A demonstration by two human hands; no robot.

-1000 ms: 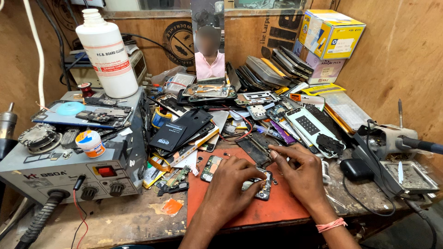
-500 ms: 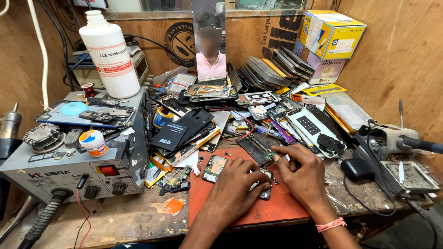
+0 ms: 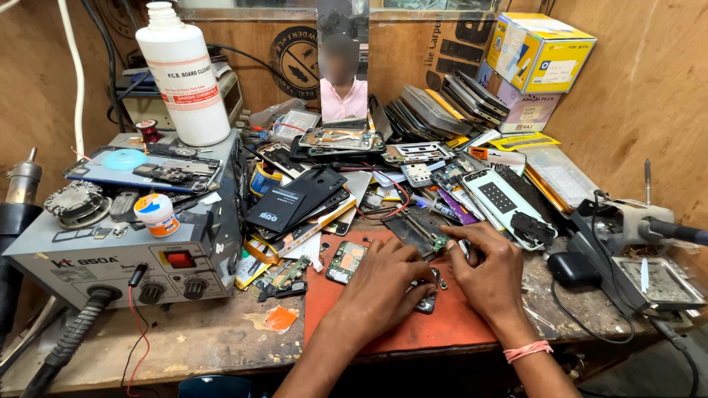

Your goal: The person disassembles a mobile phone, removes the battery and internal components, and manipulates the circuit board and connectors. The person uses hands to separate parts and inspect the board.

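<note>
Both hands rest on an orange work mat (image 3: 413, 335) at the bench's front. My left hand (image 3: 383, 284) presses down on a small dark phone part (image 3: 428, 302), fingers curled over it. My right hand (image 3: 490, 269) sits close beside it, fingertips pinched at the top edge of the same part near a thin dark circuit strip (image 3: 420, 228). A small green circuit board (image 3: 345, 262) lies on the mat just left of my left hand. What the fingertips pinch is too small to tell.
A grey rework station (image 3: 125, 254) with a white bottle (image 3: 184, 74) on top stands at the left. Piles of phone parts and back covers (image 3: 295, 199) fill the middle. A soldering stand (image 3: 634, 250) sits right, yellow boxes (image 3: 542, 51) behind.
Both hands have drawn closer together over the small part on the mat. The view has shifted slightly; the rest of the bench is unchanged.
</note>
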